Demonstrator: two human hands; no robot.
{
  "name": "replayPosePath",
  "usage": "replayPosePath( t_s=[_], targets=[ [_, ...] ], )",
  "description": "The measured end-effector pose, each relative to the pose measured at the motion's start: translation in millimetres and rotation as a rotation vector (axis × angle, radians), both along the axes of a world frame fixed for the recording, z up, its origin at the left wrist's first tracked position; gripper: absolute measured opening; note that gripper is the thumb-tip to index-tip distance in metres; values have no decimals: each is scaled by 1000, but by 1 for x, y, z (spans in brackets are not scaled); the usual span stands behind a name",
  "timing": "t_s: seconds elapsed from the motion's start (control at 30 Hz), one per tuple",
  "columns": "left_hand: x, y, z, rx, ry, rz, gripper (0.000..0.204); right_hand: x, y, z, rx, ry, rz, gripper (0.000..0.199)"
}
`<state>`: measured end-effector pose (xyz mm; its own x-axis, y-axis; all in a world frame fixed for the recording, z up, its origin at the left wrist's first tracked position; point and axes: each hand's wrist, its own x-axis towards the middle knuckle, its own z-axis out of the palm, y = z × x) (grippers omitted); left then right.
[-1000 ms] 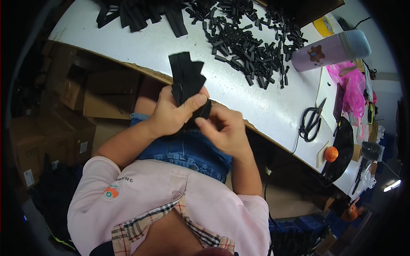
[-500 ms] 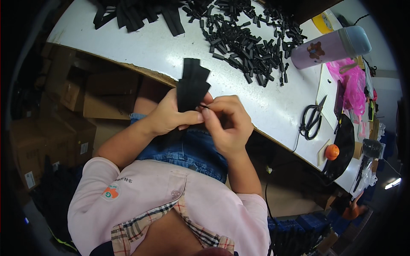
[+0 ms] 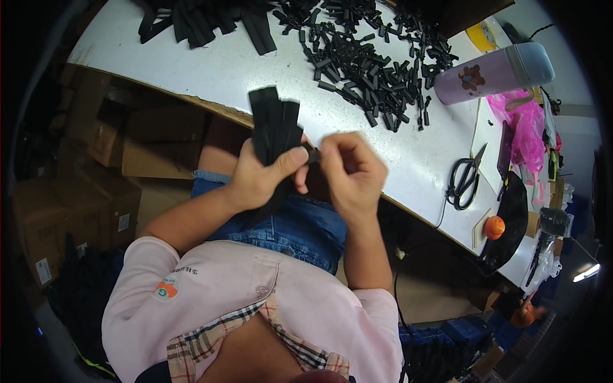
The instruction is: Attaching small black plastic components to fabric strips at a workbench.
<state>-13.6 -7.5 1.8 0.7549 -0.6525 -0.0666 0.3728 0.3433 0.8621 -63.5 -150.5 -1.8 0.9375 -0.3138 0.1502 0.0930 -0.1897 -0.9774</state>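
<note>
A bundle of black strips (image 3: 273, 127) is held in the left hand (image 3: 262, 175), above the lap and at the near edge of the bench (image 3: 185, 76). The long axis of the bundle crosses this edge: the upper ends point away from the body, over the bench top, and are fanned into steps; the lower part passes below the hand and hangs toward the denim shorts (image 3: 274, 233). The left forearm enters from the lower left with the elbow bent. The left hand is closed around the bundle, with the thumb laid across the front and pointing toward the right hand (image 3: 352, 175). The right forearm stands nearly upright, and the right hand is bent inward with curled fingers. Its thumb and forefinger form a narrow gap just beside a small dark piece (image 3: 311, 154) at the left thumb tip; blur prevents telling whether they grip it. A heap of small black tabs (image 3: 373, 80) lies toward the far edge of the bench, and further strips (image 3: 198, 24) lie at the far edge, left of the heap. A lilac bottle (image 3: 477, 76) is located right of the heap. Black-handled scissors (image 3: 463, 184) lie near the right end, their blades directed toward the far edge.
</note>
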Motion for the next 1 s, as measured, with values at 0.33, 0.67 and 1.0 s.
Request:
replayPosePath(
  t_s=[0.33,0.67,1.0],
  targets=[
    [4,-7,-3,-18,219,-52,21,17,-31,5,-1075,-28,-334,9],
    [4,-6,-5,71,145,-63,20,-2,-42,4,-1061,-195,-145,24],
    [-2,-11,-2,86,-5,-12,21,-3,-41,1,-1027,-109,-247,24]
  ],
)
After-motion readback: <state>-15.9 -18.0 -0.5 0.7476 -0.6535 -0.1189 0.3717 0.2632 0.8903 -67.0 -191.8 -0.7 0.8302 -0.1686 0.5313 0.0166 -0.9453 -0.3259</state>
